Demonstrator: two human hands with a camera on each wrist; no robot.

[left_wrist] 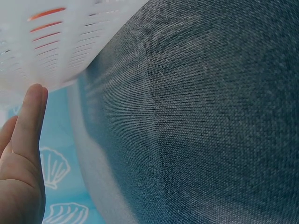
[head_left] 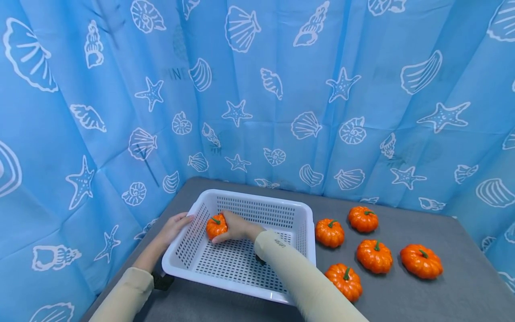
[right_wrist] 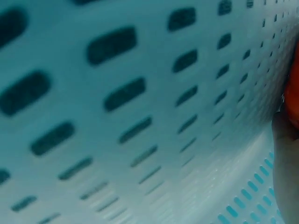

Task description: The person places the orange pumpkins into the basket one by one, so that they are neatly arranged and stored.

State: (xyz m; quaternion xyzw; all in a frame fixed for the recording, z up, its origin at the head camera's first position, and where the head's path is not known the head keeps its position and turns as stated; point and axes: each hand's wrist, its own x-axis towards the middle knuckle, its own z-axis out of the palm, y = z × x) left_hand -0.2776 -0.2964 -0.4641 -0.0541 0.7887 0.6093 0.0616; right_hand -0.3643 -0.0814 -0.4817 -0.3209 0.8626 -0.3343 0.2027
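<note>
A white plastic basket (head_left: pixel 257 293) with slotted walls and floor stands on the table. Inside it, toward the left end, my right hand (head_left: pixel 236 226) grips a small orange pumpkin (head_left: pixel 216 227) with a green stem, fingers behind it and thumb in front. The right wrist view catches only slivers of that pumpkin (right_wrist: pixel 293 91) and hand (right_wrist: pixel 286 172) at its right edge, low over the slotted floor. At the basket's left side, my left hand (head_left: pixel 175 227) touches the outer wall near the rim. Its fingers (left_wrist: pixel 32 116) look straight in the left wrist view.
Right of the basket lie several more orange pumpkins, one (head_left: pixel 330 232) close to the basket wall and another (head_left: pixel 421 261) farthest right. A blue shell-print curtain (head_left: pixel 273 107) hangs behind and beside the grey table (head_left: pixel 406 299). My right forearm crosses the basket's front right rim.
</note>
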